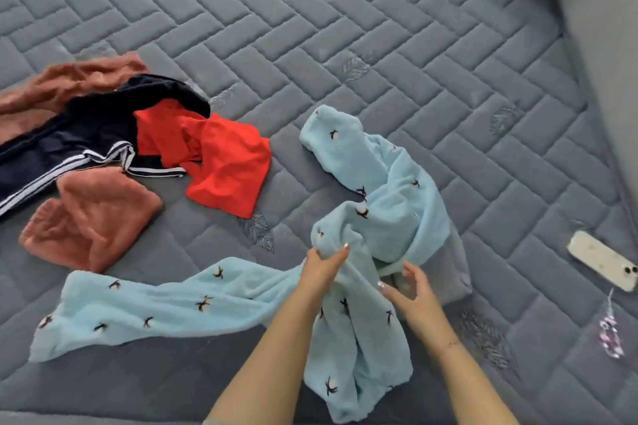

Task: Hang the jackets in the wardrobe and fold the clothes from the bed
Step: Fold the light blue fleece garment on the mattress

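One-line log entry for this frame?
step: fold | left hand: grips blue garment | right hand: open, beside it | unfolded: red top, navy pants | bed

The navy striped garment [62, 145] and the rust fleece [51, 86] behind it are running off the left edge. The light blue fleece [386, 203] is hiding part of a grey cloth [452, 269]. The blue fleece's prints are staying too small to identify.
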A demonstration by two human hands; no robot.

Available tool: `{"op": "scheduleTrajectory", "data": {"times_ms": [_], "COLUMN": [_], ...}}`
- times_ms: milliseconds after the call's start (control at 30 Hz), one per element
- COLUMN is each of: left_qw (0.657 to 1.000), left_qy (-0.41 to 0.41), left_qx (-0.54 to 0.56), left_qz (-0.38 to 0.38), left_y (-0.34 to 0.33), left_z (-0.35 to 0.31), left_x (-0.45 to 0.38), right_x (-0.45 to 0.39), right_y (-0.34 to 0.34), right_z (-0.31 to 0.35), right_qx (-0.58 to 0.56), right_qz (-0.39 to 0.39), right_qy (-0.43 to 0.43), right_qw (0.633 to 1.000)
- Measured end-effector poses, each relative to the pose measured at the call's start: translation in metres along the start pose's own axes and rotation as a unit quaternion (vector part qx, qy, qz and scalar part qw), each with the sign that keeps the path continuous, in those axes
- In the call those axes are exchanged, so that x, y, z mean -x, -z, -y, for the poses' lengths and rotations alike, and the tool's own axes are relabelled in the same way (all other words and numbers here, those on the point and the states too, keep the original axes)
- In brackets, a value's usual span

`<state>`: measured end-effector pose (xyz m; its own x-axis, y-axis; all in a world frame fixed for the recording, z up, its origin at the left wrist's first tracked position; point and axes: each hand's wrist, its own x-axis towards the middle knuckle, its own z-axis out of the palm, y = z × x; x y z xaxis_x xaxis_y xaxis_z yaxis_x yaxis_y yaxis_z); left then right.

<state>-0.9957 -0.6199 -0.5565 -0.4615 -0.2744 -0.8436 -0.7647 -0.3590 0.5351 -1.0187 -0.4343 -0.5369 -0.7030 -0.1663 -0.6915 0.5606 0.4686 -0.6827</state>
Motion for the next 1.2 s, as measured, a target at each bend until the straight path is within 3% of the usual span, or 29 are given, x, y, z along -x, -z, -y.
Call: {"op": "scheduleTrajectory", "data": {"times_ms": [100,233,333,433,533,633,733,800,900,1000,1100,1200], "left_qw": [0.997,0.993,0.984,0.962,0.926,0.915,0.952,0.966,0.968,0.972,0.975,0.982], "left_qy": [-0.026,-0.071,-0.117,-0.194,-0.288,-0.355,-0.305,-0.241,-0.203,-0.114,-0.057,-0.080], "left_qx": [0.008,0.071,0.118,0.144,0.188,0.159,0.005,-0.066,-0.124,-0.095,-0.050,-0.051], "left_qz": [-0.071,-0.055,-0.071,-0.127,-0.156,-0.107,0.031,0.065,-0.076,-0.183,-0.210,-0.164], "left_y": [-0.021,0.002,0.028,0.050,0.069,0.081,0.079,0.082,0.105,0.122,0.129,0.130], "left_z": [0.013,0.017,0.008,-0.019,-0.059,-0.097,-0.109,-0.096,-0.052,0.010,0.051,0.061], "left_x": [-0.026,-0.020,0.003,0.027,0.046,0.059,0.060,0.056,0.046,0.034,0.019,0.000], "right_x": [-0.013,-0.016,-0.012,0.002,0.020,0.029,0.028,0.024,0.016,0.005,-0.009,-0.026], "right_y": [-0.012,-0.022,-0.022,-0.033,-0.053,-0.067,-0.063,-0.056,-0.049,-0.054,-0.072,-0.095], "right_z": [-0.043,-0.069,-0.053,-0.019,0.007,0.015,0.012,0.007,-0.004,-0.010,-0.012,-0.014], "right_qx": [0.085,0.174,0.161,0.112,0.045,-0.021,-0.048,-0.045,-0.029,-0.022,0.011,0.062], "right_qz": [0.103,0.046,0.020,0.044,0.126,0.136,0.077,0.045,0.018,0.016,0.023,0.042], "right_qy": [-0.031,0.029,0.136,0.192,0.194,0.145,0.084,0.056,0.033,0.017,0.016,0.021], "right_qw": [0.991,0.983,0.977,0.974,0.972,0.980,0.992,0.996,0.999,0.999,1.000,0.997]}}
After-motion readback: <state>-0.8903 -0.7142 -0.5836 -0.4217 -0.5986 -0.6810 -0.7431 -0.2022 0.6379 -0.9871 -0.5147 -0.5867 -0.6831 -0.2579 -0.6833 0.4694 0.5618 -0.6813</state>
